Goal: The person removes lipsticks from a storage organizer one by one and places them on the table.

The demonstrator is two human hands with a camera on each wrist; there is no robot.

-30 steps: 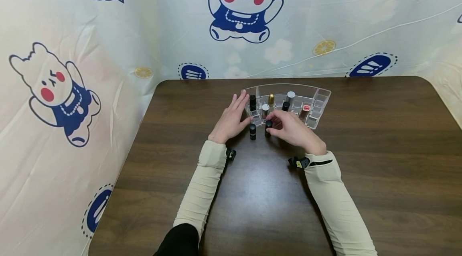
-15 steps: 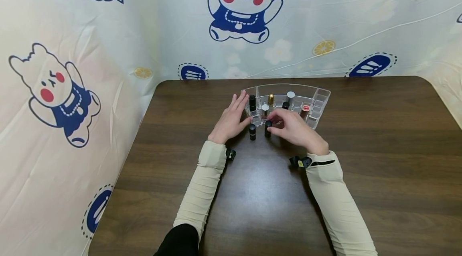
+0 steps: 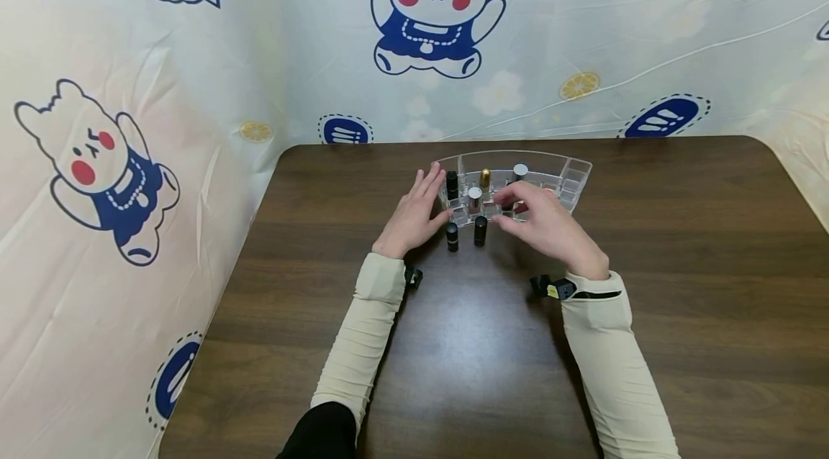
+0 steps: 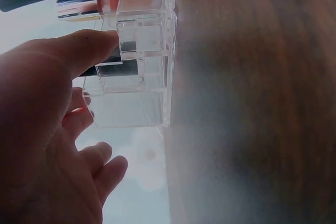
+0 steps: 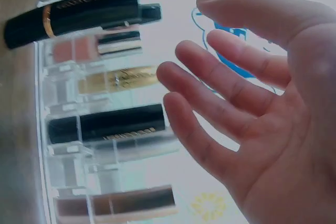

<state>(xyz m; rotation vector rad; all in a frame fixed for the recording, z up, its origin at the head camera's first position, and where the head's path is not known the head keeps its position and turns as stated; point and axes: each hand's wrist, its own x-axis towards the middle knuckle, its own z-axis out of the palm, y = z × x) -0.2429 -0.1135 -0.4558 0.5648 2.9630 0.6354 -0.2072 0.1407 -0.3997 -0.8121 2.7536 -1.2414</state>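
My left hand (image 3: 414, 221) lies along the left end of a clear plastic cosmetics organizer (image 3: 578, 177), its thumb against the front wall in the left wrist view. The right hand (image 3: 547, 225) is over the organizer's front edge, fingers loosely bent and holding nothing; the right wrist view shows its palm bare. Two black lipstick tubes stand on the table before the organizer, a left one (image 3: 452, 237) and a right one (image 3: 480, 231) nearer my right hand. A gold band circles the right one (image 5: 94, 17) in the right wrist view.
Inside the organizer stand a silver-capped tube (image 3: 475, 198), a gold tube (image 3: 485, 179), a black tube (image 3: 452, 185) and a grey-capped tube (image 3: 520, 171). Another black tube (image 5: 107, 123) shows in the right wrist view. The brown table (image 3: 699, 265) meets a printed curtain (image 3: 550, 27) behind.
My right hand has let go of the right black lipstick tube, which stays upright on the table, and has moved right over the organizer. The left hand has kept its place.
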